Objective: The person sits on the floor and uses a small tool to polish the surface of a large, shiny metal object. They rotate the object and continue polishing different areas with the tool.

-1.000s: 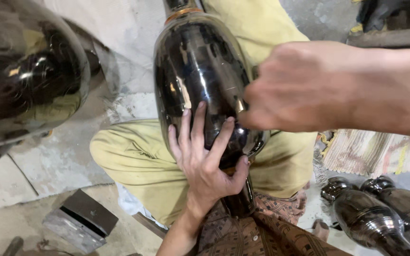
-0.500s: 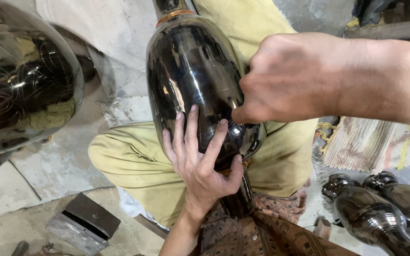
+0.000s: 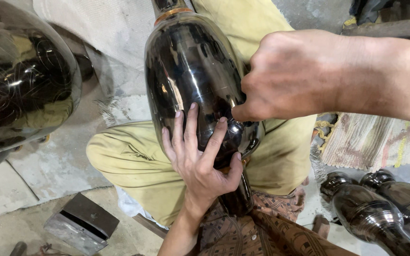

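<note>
Hands on a dark glossy vase

Left hand (image 3: 200, 156) lies spread flat against the vase (image 3: 191, 80), resting across the lap. Right hand (image 3: 285, 76), fisted, presses its thumb on the vase's right side. More dark vases (image 3: 380, 208) stand near right.

The vase (image 3: 193, 80) is dark polished metal, glossy and mirror-smooth; the trousers (image 3: 129, 156) are matt yellowish cloth; the floor (image 3: 43, 175) is rough concrete.

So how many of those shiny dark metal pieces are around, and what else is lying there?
Shiny dark metal vessels: 4 (held vase, big round one, two lying at lower right)
Dark metal block: 1
Striped woven mat: 1
Total: 6
</note>
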